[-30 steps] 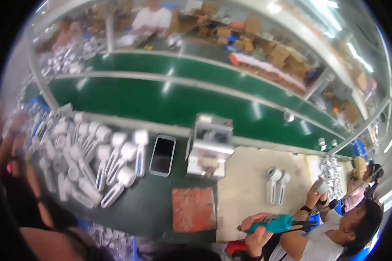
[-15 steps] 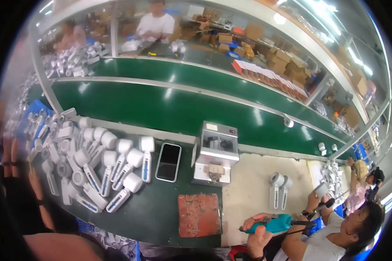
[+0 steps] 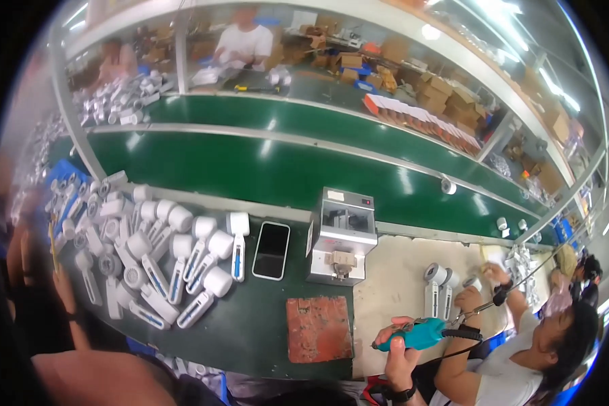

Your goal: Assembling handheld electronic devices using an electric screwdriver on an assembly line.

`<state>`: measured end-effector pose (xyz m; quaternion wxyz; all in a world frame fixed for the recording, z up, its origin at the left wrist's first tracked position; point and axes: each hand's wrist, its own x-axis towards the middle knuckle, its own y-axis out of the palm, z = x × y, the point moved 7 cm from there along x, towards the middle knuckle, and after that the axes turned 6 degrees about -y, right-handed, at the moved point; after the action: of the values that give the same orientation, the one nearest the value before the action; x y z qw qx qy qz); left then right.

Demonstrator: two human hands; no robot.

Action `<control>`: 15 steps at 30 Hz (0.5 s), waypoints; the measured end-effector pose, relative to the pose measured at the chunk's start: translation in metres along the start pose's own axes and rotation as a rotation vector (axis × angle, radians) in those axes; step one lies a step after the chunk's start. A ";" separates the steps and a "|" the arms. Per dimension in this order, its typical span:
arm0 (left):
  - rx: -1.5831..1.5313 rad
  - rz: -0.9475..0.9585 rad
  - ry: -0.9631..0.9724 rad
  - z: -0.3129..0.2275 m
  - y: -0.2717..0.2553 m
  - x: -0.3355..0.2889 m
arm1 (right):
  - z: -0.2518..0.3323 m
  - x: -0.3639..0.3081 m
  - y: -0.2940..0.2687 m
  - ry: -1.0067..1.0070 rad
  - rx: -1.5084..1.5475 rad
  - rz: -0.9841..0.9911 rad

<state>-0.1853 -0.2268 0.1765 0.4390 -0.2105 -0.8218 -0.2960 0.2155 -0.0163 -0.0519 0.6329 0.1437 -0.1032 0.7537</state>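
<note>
Since my left hand (image 3: 21, 260) blurs at the picture's rim (gripping or not, I cannot tell) and my right is unseen, I'd lift from the near edge of the white handheld units (image 3: 149, 260) heaped on the green mat (image 3: 250, 325) beside it.

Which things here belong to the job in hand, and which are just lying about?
Job in hand: white handheld devices piled on the bench, grey bench machine, co-worker's teal power screwdriver.
Lying about: black phone, reddish pad.
</note>
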 end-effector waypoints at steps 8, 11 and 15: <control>-0.097 0.093 0.134 0.013 0.002 0.025 | -0.003 -0.006 -0.008 0.027 0.107 -0.009; -0.024 0.100 0.099 0.004 -0.012 0.010 | 0.004 -0.004 -0.003 0.021 0.055 -0.037; 0.042 0.068 0.087 -0.009 -0.013 -0.011 | 0.008 0.001 -0.012 -0.042 0.030 -0.064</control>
<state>-0.1821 -0.2438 0.1673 0.4883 -0.2161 -0.8004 -0.2726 0.2278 -0.0161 -0.0442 0.6521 0.1720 -0.1007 0.7314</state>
